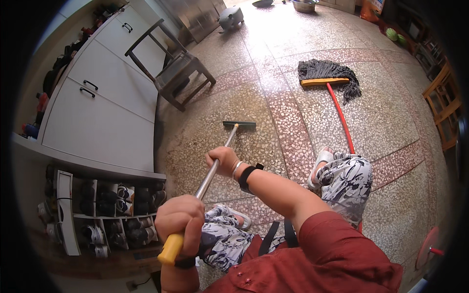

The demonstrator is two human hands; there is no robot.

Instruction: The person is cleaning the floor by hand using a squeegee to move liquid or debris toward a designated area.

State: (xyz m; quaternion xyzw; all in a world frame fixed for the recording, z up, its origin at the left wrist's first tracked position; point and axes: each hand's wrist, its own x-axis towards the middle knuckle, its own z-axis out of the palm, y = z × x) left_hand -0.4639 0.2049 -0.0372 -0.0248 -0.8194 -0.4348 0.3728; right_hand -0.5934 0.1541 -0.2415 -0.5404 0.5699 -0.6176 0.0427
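A floor squeegee with a steel pole slants away from me in both hands. My left hand is wrapped around the pole's near end, just above its yellow end grip. Farther down the pole, my right hand grips the bare metal; a bracelet and a black wristband are on that wrist. The squeegee's dark, narrow head is at the terrazzo floor, which looks darker and browner around it. To the right lies a mop with grey strings, an orange clamp and a red handle, partly hidden by my leg.
A dark wooden chair stands beside the white cabinet on the left. Below the cabinet, shoes fill an open rack. Farther off are a grey animal-shaped object and a metal basin. A wooden chair is at right.
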